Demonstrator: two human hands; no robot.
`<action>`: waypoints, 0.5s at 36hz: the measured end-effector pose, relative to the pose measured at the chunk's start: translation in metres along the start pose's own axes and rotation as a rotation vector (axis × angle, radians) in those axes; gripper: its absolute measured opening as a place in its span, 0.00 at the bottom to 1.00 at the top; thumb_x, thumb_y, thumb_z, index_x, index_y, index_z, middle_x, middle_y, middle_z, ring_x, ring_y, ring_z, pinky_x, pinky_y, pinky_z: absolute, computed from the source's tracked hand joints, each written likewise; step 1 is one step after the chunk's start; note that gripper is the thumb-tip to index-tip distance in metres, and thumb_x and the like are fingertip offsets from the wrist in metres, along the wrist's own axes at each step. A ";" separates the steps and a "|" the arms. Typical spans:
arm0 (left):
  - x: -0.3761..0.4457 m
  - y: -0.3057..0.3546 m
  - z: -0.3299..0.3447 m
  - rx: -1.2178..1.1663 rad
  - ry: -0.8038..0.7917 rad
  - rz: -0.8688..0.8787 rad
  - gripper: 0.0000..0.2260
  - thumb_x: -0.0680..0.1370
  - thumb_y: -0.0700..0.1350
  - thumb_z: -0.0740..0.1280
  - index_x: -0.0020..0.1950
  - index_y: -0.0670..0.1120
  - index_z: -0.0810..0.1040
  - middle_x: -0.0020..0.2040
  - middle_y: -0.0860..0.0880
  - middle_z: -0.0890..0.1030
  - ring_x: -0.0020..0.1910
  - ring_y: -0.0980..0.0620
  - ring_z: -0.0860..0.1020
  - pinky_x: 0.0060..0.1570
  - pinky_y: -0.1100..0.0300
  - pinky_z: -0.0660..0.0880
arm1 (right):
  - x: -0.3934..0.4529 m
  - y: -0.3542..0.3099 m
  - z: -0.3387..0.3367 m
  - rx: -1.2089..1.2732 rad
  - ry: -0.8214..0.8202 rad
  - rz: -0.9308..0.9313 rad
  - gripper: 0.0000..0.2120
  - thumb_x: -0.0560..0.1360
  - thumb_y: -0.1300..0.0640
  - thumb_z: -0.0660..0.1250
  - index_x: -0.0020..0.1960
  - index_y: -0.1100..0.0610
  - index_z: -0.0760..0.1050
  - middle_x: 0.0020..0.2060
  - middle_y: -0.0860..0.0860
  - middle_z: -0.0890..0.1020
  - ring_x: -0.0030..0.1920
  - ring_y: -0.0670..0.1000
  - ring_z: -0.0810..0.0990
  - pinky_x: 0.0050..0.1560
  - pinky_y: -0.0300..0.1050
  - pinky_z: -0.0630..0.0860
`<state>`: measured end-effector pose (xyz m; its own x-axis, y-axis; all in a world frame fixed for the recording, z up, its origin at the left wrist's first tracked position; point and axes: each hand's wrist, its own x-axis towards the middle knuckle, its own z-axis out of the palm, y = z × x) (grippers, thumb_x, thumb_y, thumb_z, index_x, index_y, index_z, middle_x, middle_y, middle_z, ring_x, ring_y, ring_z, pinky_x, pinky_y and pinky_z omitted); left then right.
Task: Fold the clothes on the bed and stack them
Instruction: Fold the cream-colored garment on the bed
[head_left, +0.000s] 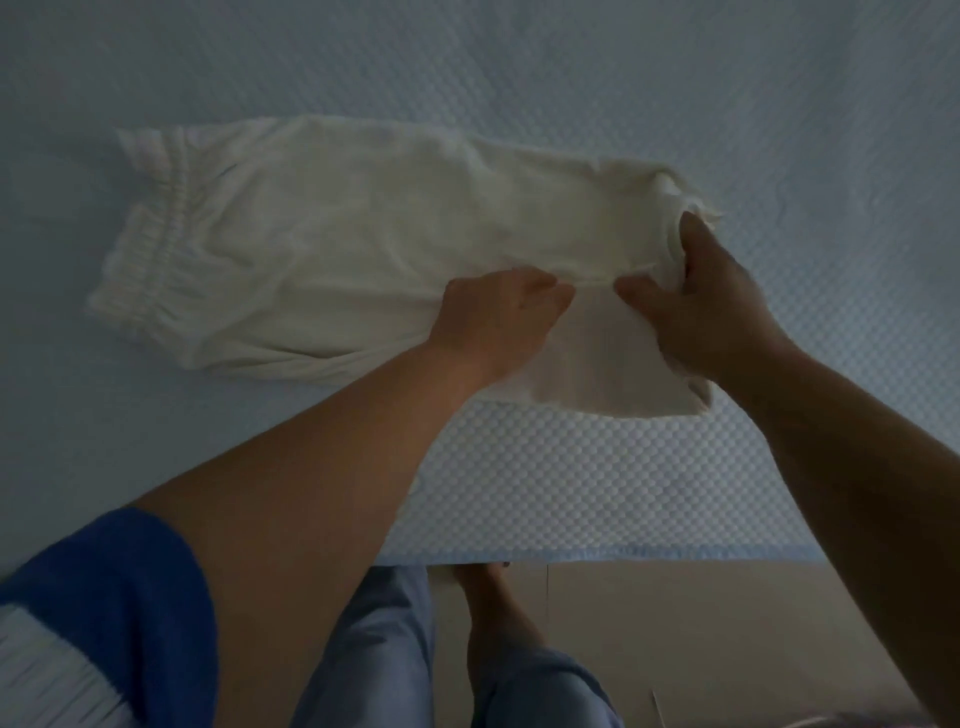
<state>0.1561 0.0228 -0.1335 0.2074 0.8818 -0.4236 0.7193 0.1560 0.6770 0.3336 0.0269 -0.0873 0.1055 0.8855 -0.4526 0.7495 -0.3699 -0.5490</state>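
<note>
A pair of cream shorts (332, 239) lies flat on the pale blue textured bed cover (571, 493), its elastic waistband at the left and its leg openings at the right. My left hand (498, 317) pinches the cloth at the crotch seam, near the middle of the near edge. My right hand (696, 296) grips the hem of the far leg at the right end and lifts it slightly. The near leg hangs below both hands.
The bed's near edge (597, 556) runs across the lower part of the view, with beige floor (675, 649) below it. My legs in light blue trousers (379, 649) and a bare foot (498, 618) stand close against the edge.
</note>
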 end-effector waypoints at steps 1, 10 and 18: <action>0.001 0.002 -0.005 -0.111 -0.021 -0.038 0.18 0.79 0.59 0.57 0.57 0.50 0.80 0.56 0.49 0.81 0.58 0.49 0.76 0.56 0.59 0.67 | 0.000 -0.012 0.003 0.005 -0.021 -0.026 0.27 0.73 0.47 0.67 0.69 0.51 0.64 0.54 0.50 0.78 0.51 0.52 0.77 0.47 0.44 0.68; 0.008 -0.045 -0.062 -1.452 -0.070 -0.595 0.29 0.78 0.63 0.55 0.62 0.40 0.74 0.43 0.44 0.75 0.40 0.46 0.72 0.44 0.56 0.68 | 0.011 -0.109 0.094 0.015 -0.143 -0.087 0.40 0.75 0.51 0.63 0.77 0.50 0.41 0.54 0.56 0.80 0.49 0.54 0.79 0.43 0.39 0.70; -0.003 -0.069 -0.073 -0.997 0.047 -0.608 0.23 0.75 0.63 0.60 0.47 0.46 0.83 0.43 0.48 0.84 0.42 0.50 0.83 0.40 0.59 0.78 | -0.005 -0.113 0.131 0.144 -0.139 -0.084 0.30 0.76 0.50 0.64 0.74 0.54 0.58 0.51 0.47 0.78 0.53 0.49 0.78 0.57 0.44 0.73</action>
<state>0.0576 0.0418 -0.1352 -0.0312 0.5540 -0.8319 -0.1520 0.8200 0.5518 0.1631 0.0276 -0.1157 -0.0519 0.8715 -0.4876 0.6500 -0.3412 -0.6790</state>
